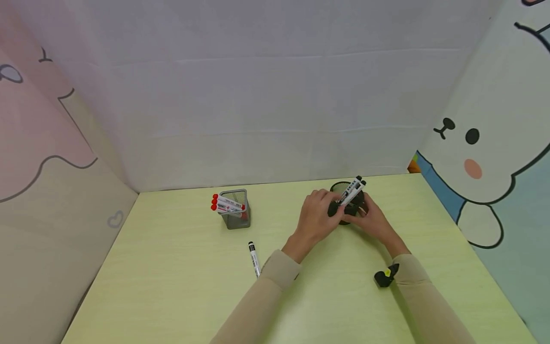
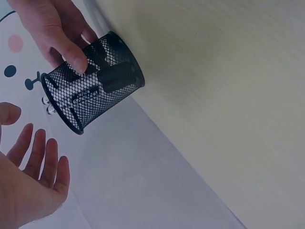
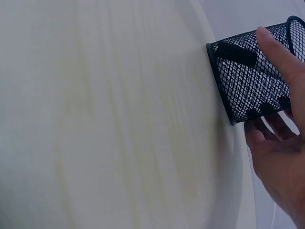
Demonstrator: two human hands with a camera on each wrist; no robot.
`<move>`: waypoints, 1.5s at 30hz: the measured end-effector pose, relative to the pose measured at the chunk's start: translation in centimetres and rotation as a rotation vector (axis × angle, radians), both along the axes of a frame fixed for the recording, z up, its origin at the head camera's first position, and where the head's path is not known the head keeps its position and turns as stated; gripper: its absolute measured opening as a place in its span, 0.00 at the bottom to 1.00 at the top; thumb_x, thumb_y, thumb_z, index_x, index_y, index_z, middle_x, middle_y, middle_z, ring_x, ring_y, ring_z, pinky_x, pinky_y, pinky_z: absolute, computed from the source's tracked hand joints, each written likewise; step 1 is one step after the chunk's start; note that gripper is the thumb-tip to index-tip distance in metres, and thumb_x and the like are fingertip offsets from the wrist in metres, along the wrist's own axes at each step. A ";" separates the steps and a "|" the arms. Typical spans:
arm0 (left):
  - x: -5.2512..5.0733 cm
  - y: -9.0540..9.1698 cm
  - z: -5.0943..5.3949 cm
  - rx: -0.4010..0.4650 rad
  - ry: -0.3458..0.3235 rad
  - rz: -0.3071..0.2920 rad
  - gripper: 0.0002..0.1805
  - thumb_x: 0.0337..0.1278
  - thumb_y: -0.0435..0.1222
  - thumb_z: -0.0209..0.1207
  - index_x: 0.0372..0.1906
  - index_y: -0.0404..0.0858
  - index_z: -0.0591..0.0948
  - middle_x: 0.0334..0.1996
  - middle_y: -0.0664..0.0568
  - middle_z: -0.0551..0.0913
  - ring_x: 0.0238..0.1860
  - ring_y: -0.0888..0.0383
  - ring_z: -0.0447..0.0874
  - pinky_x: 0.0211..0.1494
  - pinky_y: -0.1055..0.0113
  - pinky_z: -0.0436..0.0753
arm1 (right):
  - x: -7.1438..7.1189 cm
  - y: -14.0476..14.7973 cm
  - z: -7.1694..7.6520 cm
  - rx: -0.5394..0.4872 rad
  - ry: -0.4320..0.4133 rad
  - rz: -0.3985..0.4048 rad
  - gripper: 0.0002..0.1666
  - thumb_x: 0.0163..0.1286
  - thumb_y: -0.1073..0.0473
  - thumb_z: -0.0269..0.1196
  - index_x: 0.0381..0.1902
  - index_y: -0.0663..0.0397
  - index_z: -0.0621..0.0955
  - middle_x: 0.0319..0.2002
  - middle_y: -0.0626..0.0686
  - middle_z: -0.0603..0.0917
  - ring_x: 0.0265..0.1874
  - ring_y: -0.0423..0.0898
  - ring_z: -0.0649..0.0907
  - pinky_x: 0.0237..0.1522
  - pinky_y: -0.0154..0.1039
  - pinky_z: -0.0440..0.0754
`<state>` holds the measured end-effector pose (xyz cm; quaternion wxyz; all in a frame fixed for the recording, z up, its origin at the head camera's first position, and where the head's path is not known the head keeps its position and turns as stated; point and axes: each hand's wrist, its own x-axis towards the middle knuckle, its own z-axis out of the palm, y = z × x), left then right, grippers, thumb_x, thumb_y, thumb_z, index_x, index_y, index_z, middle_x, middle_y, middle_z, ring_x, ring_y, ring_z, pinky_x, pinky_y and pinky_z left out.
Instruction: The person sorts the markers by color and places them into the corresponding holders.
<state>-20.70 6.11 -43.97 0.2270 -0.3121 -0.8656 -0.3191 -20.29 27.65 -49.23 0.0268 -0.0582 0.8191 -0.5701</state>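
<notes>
A round black mesh pen cup point(image 2: 107, 88) is held by my right hand point(image 3: 281, 157), thumb and fingers around its side. In the right wrist view its base appears close to the tabletop; whether they touch, I cannot tell. Black-capped white markers point(image 1: 353, 190) stick out of the cup's mouth in the head view, and dark shapes show through the mesh. My left hand point(image 2: 33, 181) is beside the mouth, fingers loosely bent and apart from the cup in the left wrist view. Nothing appears in its grasp.
A grey mesh holder point(image 1: 237, 221) with several red-capped markers point(image 1: 227, 204) stands left on the pale table point(image 1: 172, 267). One black-capped marker point(image 1: 254, 258) lies near the left sleeve. A small black device point(image 1: 385, 278) is at the right cuff. Printed cloth walls enclose the back and sides.
</notes>
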 end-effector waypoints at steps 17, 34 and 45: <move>1.2 -3.6 -0.5 0.056 -0.036 0.018 0.06 0.63 0.36 0.68 0.42 0.39 0.86 0.38 0.51 0.86 0.41 0.54 0.81 0.46 0.65 0.81 | -0.2 0.0 -0.2 0.044 -0.019 -0.032 0.55 0.64 0.55 0.76 0.79 0.55 0.57 0.76 0.63 0.64 0.78 0.61 0.60 0.75 0.56 0.59; 3.0 -6.3 -1.0 0.044 -0.080 0.082 0.07 0.63 0.36 0.69 0.42 0.38 0.86 0.37 0.50 0.86 0.41 0.54 0.82 0.43 0.64 0.83 | -0.2 0.2 -0.1 0.040 -0.037 -0.031 0.57 0.63 0.54 0.77 0.79 0.55 0.56 0.77 0.64 0.62 0.78 0.61 0.58 0.75 0.55 0.59; 4.3 -8.4 -1.1 0.045 -0.165 0.124 0.08 0.64 0.36 0.68 0.46 0.39 0.85 0.39 0.49 0.84 0.42 0.53 0.81 0.41 0.63 0.83 | -0.2 0.1 0.0 0.018 -0.032 -0.018 0.56 0.64 0.57 0.76 0.79 0.56 0.55 0.76 0.64 0.62 0.78 0.61 0.58 0.75 0.53 0.59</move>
